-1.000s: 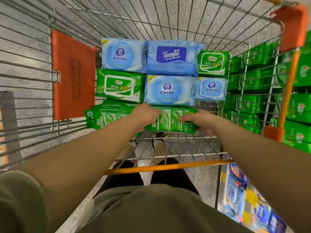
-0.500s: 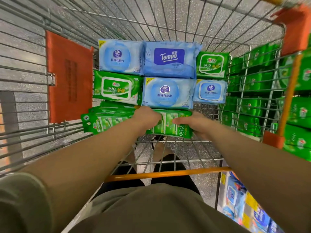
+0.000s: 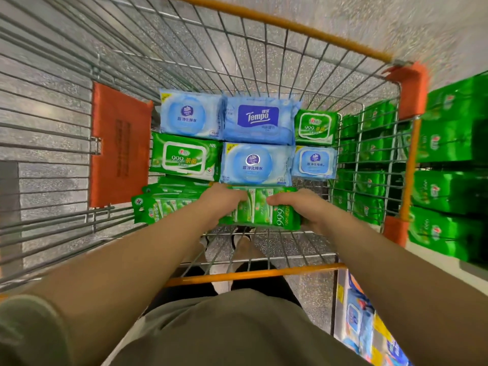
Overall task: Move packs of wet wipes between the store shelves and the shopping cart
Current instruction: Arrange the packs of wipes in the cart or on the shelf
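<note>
Now, both reaching into shopping cart [image 3: 311, 75]: left hand [image 3: 224, 200] and right hand [image 3: 303, 207] curled around long green multipack [image 3: 260, 210], near end of basket. Beyond, six flat packs: green 999 pack [image 3: 186, 155], blue Tempo pack [image 3: 258, 122]. Rightward, green-stocked shelves [image 3: 449, 165].

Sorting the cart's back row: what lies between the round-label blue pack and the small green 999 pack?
The blue Tempo pack, shown in the head view.

- Three pale blue round-label packs [image 3: 190, 114], toward 12 o'clock in the cart [image 3: 66, 143].
- One Tempo pack [image 3: 258, 120].
- Two green 999 lidded packs [image 3: 184, 157].
- Two hands [image 3: 224, 202].
</note>
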{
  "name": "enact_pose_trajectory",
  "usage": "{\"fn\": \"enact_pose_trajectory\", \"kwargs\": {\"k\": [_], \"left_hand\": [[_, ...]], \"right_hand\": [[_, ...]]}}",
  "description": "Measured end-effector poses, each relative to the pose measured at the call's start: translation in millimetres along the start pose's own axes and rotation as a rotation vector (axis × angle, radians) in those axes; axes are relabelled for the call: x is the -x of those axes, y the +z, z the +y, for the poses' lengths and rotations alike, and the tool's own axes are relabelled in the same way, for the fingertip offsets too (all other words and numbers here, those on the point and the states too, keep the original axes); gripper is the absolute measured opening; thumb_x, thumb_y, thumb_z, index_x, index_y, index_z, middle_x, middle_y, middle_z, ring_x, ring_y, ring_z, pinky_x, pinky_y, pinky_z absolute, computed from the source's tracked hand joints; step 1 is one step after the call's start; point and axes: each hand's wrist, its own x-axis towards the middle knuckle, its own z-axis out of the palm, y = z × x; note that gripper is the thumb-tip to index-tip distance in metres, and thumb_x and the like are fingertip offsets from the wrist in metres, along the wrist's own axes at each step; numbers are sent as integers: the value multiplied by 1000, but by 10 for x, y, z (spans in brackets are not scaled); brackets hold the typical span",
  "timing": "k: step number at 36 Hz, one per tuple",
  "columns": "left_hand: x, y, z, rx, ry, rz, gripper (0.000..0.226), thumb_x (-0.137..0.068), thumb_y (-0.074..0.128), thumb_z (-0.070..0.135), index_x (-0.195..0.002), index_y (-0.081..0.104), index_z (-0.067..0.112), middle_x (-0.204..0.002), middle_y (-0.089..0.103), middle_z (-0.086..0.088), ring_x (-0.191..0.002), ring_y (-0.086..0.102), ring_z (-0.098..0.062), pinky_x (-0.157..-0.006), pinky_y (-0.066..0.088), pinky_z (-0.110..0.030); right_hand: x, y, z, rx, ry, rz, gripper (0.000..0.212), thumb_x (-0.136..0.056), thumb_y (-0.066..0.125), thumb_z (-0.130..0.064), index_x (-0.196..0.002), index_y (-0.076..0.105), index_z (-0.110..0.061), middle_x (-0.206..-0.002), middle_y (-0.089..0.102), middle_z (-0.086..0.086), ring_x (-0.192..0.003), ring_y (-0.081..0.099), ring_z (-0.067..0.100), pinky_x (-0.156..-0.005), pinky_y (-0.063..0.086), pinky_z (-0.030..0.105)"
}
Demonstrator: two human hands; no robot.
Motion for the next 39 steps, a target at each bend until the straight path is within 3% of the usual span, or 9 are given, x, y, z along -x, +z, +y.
{"fn": "enact_pose_trajectory", "kwargs": {"k": [4,11,16,20,25,30,34,36,39], "left_hand": [[184,-170,41,8,74,25,72,-91,73,42,-148,41,12,-112,49,0,-84,52,-12,-82,39,-29],[510,-448,101,180,281,154,100,-63,77,72,-146,48,25,-147,51,0,-126,53,-23,-107,46,-44],[852,-511,277,622,255,113,125,-55,83,71,-158,21,37,-161,31,1,-143,39,-29,-110,41,-61],[1164,-516,422,783,239,-179,98,-84,77,48,-161,17,37,-163,25,14,-141,44,-33,-77,55,-46],[1515,-485,627,819,387,-304,121,-41,93,62,-148,47,26,-139,64,0,-122,63,-23,-91,56,-44],[1784,-536,746,785,581,-333,88,-56,93,42,-135,58,22,-118,76,0,-104,73,-18,-90,58,-41],[2005,-573,767,691,631,-386,62,-82,82,24,-137,55,17,-120,75,-6,-98,75,-19,-76,61,-34],[2101,-563,747,650,640,-385,51,-89,74,16,-136,55,15,-118,75,-8,-87,76,-15,-62,59,-27],[2228,-496,713,578,679,-386,54,-88,75,13,-137,53,15,-117,74,-7,-89,77,-17,-63,60,-28]], "right_hand": [[204,-5,-45,-70,-37,45,41,-76,85,-30,-111,74,-13,-101,79,9,-97,75,31,-85,58,41],[661,95,-188,-341,-154,92,40,-80,80,-31,-116,72,-14,-109,77,9,-103,73,30,-96,56,45],[1020,265,-377,-587,-293,120,34,-90,70,-31,-120,70,-16,-116,75,11,-109,70,35,-95,56,50],[1311,428,-538,-730,-410,99,45,-88,67,-36,-128,67,-16,-123,72,13,-102,70,32,-88,54,45],[1697,672,-696,-784,-557,57,40,-94,58,-40,-124,70,-16,-123,72,14,-107,69,32,-86,55,42],[2028,906,-720,-863,-733,28,33,-89,60,-33,-109,79,-16,-122,72,17,-112,67,34,-105,45,51],[2255,1016,-583,-881,-820,27,47,-93,60,-35,-134,63,-11,-133,66,16,-126,61,34,-112,42,51],[2356,1068,-485,-890,-847,37,47,-96,59,-34,-136,61,-10,-136,64,16,-128,60,33,-112,41,49],[2530,1135,-314,-925,-875,91,41,-96,59,-32,-130,67,-10,-133,66,17,-127,61,34,-111,42,49]]}}
